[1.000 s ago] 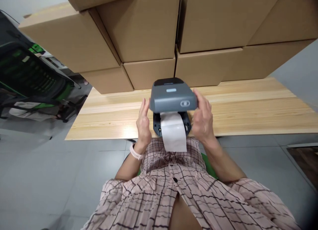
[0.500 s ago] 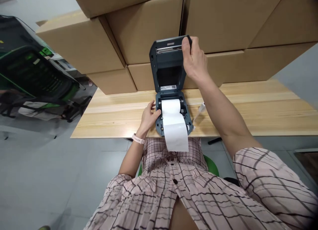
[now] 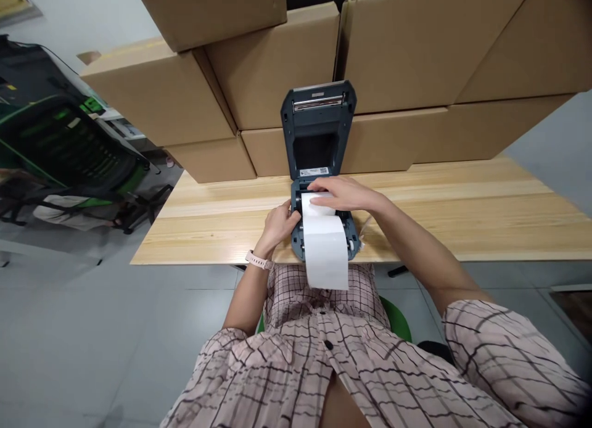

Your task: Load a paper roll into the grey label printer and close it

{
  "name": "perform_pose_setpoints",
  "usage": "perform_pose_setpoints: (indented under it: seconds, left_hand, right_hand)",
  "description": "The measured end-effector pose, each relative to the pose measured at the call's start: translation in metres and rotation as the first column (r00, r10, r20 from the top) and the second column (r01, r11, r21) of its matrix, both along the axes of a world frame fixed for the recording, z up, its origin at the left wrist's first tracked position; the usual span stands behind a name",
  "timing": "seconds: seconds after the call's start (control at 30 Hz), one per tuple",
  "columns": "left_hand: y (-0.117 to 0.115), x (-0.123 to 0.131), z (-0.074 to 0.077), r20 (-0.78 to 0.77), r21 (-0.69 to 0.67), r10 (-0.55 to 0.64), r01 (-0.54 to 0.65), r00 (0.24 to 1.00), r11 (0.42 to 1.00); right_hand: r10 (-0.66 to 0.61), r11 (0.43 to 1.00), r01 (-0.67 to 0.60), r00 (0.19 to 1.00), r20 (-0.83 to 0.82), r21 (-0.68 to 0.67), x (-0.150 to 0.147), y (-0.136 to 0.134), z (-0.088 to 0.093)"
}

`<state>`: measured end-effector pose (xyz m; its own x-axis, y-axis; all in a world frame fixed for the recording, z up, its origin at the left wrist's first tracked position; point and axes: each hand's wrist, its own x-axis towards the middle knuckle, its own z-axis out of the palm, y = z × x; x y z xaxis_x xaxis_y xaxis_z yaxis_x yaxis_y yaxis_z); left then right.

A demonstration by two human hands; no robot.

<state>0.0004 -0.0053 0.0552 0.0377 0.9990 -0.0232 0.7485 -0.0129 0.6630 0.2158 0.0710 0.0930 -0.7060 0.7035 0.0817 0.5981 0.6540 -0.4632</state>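
A dark grey label printer (image 3: pixel 317 129) stands at the table's front edge with its lid raised upright. Inside its base lies a white label roll (image 3: pixel 311 206). From the roll, a strip of label paper (image 3: pixel 326 255) runs forward over the printer's front and hangs past the table edge. My left hand (image 3: pixel 278 224) grips the left side of the base, thumb on the rim and fingers along the outside. Over the roll rests my right hand (image 3: pixel 349 195), its fingers stretched across the top from the right; the fingertips partly hide the roll.
Stacked cardboard boxes (image 3: pixel 287 70) line the back of the wooden table (image 3: pixel 222 221). A thin pale cord (image 3: pixel 365 227) is beside the printer's right side, partly behind my forearm. An office chair (image 3: pixel 69 150) and part of a seated person are at far left.
My right hand has let go of the raised lid and come down onto the label roll. The lid stays up. My left hand keeps its place at the printer's left side.
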Motion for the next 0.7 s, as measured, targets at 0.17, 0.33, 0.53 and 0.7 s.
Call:
perform_pose_setpoints:
  seconds: [0.17,0.33,0.53,0.7]
  left_hand:
    - [0.0,-0.001,0.005,-0.026,-0.004,-0.03,0.03,0.999,1.0]
    - [0.0,-0.001,0.001,0.062,-0.016,-0.018,0.019,0.998,1.0]
    - [0.0,-0.003,-0.003,0.132,-0.022,-0.019,0.022,0.991,1.0]
    - [-0.001,-0.003,-0.006,0.167,-0.016,-0.016,0.019,0.986,1.0]
  right_hand:
    - [0.109,0.989,-0.064,0.927,0.36,-0.134,-0.021,0.031,-0.001]
    - [0.198,0.968,-0.14,0.935,0.294,-0.209,-0.032,0.043,-0.003]
    - [0.321,0.887,-0.348,0.937,-0.137,-0.302,0.022,0.037,0.029]
    - [0.018,0.932,-0.169,0.905,-0.425,-0.321,0.095,0.019,0.046]
